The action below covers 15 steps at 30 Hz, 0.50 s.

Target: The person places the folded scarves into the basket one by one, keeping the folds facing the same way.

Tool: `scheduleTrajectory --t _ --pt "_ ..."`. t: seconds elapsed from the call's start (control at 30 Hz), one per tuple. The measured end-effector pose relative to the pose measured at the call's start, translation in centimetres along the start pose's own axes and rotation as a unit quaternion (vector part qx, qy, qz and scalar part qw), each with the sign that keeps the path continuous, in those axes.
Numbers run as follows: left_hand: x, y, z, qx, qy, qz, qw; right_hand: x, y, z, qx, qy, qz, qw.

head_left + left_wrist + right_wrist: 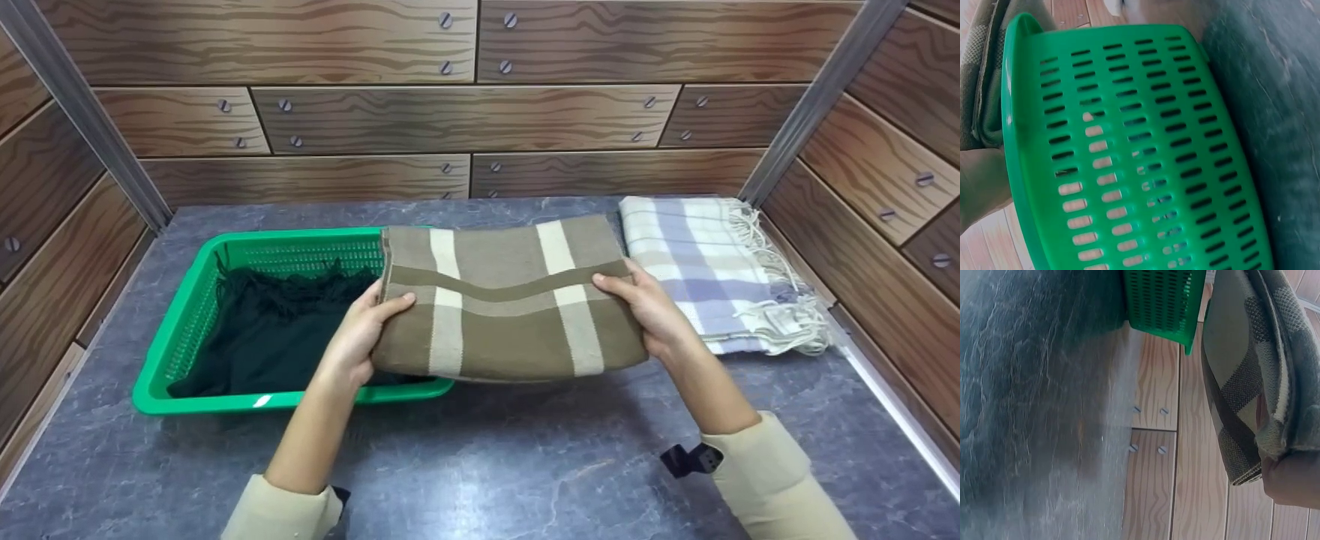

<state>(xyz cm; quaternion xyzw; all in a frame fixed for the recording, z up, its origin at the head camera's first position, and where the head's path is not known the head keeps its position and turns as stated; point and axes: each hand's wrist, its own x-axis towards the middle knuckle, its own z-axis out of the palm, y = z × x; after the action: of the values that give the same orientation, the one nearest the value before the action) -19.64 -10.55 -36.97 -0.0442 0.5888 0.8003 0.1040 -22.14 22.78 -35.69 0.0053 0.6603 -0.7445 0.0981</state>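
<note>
A folded brown scarf with cream stripes is held up between both hands in the head view. My left hand grips its left edge, thumb on top and fingers hidden beneath. On the opposite edge my right hand grips it the same way. The scarf's left part overlaps the right side of a green plastic basket, inside which lies a dark fringed cloth. Layered folds of the brown scarf show in the right wrist view, raised off the table.
At the back right of the grey marbled table lies a folded white and lavender plaid scarf with fringes. Wood-patterned walls enclose the table at the back and sides. Metal posts stand at the corners.
</note>
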Motion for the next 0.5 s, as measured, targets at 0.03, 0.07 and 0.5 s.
scheduleTrajectory --t 0.03,0.07,0.5 --pt "0.0 0.1 -0.2 0.001 -0.001 0.000 1.0000 0.0 0.1 0.2 0.000 0.000 0.000 1.0000" --pt "-0.1 0.2 -0.4 0.002 -0.001 -0.001 1.0000 0.1 0.1 0.4 0.000 0.000 -0.001 1.0000" --pt "-0.6 1.2 -2.6 -0.001 -0.004 -0.011 0.9999 0.6 0.9 2.6 -0.004 0.003 0.000 1.0000"
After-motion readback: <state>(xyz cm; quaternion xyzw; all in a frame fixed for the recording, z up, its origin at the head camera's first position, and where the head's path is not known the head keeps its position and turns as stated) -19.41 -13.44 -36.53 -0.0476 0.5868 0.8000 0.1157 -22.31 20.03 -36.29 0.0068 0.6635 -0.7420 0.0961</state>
